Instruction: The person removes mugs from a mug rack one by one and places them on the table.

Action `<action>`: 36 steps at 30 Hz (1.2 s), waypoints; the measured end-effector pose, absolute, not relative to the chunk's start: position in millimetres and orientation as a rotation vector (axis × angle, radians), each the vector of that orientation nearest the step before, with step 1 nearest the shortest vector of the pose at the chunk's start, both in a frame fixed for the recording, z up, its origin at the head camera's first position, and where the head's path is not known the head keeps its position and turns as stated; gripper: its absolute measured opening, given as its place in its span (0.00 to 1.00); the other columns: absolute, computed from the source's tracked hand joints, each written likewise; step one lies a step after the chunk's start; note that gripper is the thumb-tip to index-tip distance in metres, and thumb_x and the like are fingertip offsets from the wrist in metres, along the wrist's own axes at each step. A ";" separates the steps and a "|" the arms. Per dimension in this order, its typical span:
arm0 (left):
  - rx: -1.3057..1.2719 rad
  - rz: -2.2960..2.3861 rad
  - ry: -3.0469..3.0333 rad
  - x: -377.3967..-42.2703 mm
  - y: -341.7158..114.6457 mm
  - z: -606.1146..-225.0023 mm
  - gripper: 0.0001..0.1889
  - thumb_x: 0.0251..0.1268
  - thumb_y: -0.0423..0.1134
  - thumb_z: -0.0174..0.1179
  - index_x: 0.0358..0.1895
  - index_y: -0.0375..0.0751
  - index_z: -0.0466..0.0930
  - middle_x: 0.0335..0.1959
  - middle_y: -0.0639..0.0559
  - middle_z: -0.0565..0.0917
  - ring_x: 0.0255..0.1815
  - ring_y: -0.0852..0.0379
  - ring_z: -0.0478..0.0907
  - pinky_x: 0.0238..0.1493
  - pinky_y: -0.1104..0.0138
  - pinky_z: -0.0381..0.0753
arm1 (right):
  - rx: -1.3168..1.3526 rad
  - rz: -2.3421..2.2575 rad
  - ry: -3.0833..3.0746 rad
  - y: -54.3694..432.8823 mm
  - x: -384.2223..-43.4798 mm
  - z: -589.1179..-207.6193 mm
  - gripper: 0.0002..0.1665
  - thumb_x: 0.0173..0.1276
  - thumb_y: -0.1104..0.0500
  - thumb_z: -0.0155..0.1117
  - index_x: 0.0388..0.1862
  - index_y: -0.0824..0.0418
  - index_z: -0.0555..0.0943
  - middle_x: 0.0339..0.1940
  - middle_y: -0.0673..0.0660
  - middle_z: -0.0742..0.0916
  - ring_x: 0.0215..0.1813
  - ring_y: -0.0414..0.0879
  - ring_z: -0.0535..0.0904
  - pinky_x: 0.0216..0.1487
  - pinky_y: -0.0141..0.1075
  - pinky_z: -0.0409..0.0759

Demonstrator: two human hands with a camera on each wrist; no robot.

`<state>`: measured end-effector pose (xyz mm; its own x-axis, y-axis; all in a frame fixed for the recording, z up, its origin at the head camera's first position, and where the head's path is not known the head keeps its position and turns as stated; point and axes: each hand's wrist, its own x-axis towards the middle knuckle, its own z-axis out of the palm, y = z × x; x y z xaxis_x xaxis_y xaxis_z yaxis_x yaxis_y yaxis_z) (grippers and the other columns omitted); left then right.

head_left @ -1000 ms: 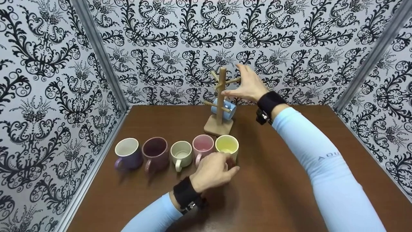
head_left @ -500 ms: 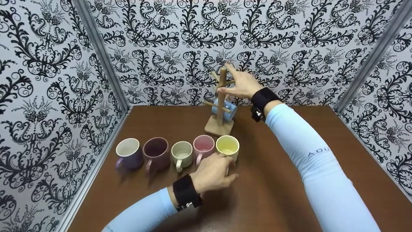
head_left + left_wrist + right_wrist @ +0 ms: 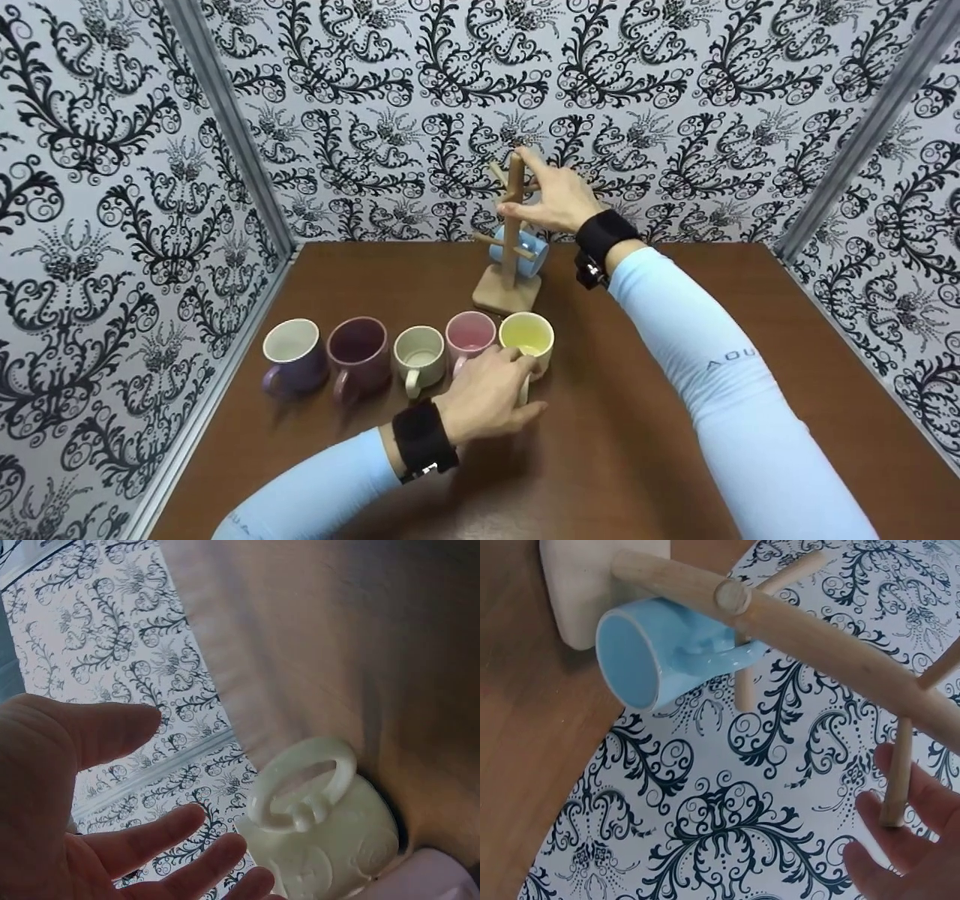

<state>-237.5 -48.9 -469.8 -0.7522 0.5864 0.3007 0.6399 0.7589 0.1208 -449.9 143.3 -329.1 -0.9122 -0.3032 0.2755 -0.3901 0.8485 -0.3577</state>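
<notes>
My left hand [image 3: 484,397] hovers at the front of a yellow mug [image 3: 527,334], its thumb and fingers spread. In the left wrist view, that mug's handle [image 3: 264,791] lies just beyond the fingertips, apart from them. At the back, my right hand [image 3: 561,201] holds the upper post of a wooden mug tree [image 3: 510,259], thumb across the post and index finger at its top. Other fingers lie loosely about an upper peg [image 3: 898,776] in the right wrist view. A light blue mug [image 3: 682,645] hangs by its handle from a lower peg.
Left of the yellow mug stand a pink mug [image 3: 469,334], a pale green mug [image 3: 418,356], a maroon mug [image 3: 360,356] and a purple mug [image 3: 296,367], in a row. Patterned wall panels [image 3: 375,97] surround the brown table [image 3: 637,420].
My right hand has moved left from beside the mug tree onto its post. The left hand has shifted slightly left, staying by the yellow mug. The mugs keep their places.
</notes>
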 end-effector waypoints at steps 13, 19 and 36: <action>-0.984 -0.289 -2.592 -253.9 -52.8 -473.1 0.25 0.65 0.59 0.77 0.54 0.45 0.86 0.45 0.48 0.89 0.46 0.44 0.86 0.41 0.52 0.90 | 0.292 0.478 -2.646 109.7 -438.7 -338.2 0.57 0.64 0.17 0.70 0.83 0.43 0.69 0.29 0.53 0.80 0.30 0.50 0.76 0.32 0.43 0.75; -1.026 -0.295 -2.574 -261.8 -53.3 -473.7 0.27 0.66 0.60 0.77 0.58 0.45 0.85 0.51 0.49 0.89 0.49 0.45 0.86 0.43 0.53 0.90 | 0.127 0.469 -2.621 94.7 -434.2 -344.4 0.52 0.64 0.19 0.70 0.79 0.41 0.69 0.38 0.58 0.91 0.43 0.60 0.85 0.50 0.54 0.82; -0.977 -0.235 -2.532 -265.5 -58.7 -465.4 0.26 0.65 0.58 0.76 0.58 0.46 0.86 0.50 0.47 0.90 0.50 0.43 0.86 0.46 0.52 0.88 | -0.028 0.095 -2.752 77.3 -425.8 -336.3 0.73 0.70 0.09 0.53 0.96 0.53 0.48 0.34 0.58 0.90 0.56 0.65 0.91 0.83 0.79 0.63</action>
<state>-265.5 -58.7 -465.4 -0.6681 0.6031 0.4358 0.6730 0.7396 0.0082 -425.8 77.3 -336.3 -0.9257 0.0324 0.3769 0.0062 0.9975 -0.0704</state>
